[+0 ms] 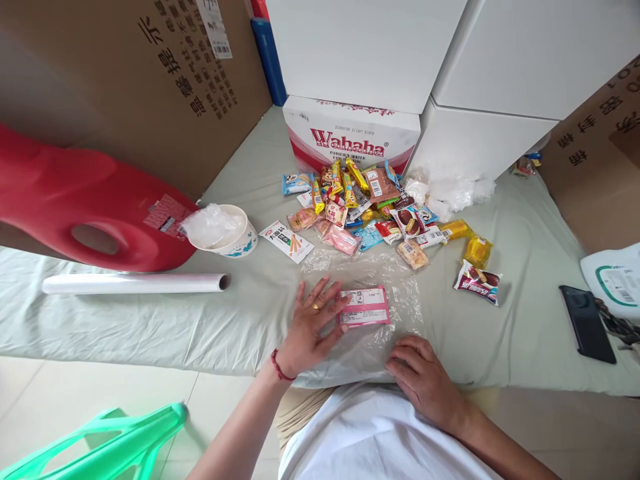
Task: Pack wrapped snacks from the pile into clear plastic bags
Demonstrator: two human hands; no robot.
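Note:
A sheet of clear plastic film (pixel 400 300) lies spread near the front edge of the cloth-covered surface. On it rests a flat pink packet (pixel 365 307) with white label panels. My left hand (pixel 315 323) is open, palm down, with spread fingers on the film and fingertips at the packet's left side. At the film's lower right edge, my right hand (pixel 425 380) is closed, fingers bent together over the film; its thumb is hidden. Behind the film is a heap of wrapped snacks (pixel 350 207). A white snack packet (pixel 287 241) lies to the left.
A paper tub (pixel 237 240) holding crumpled plastic, a white roll (pixel 135 284) and a red jug (pixel 95 207) stand or lie at left. A Wahaba-style water carton (pixel 353 137) is behind. At right are a phone (pixel 587 323) and a wrapped cake (pixel 477 281). A green stool (pixel 110 440) is below.

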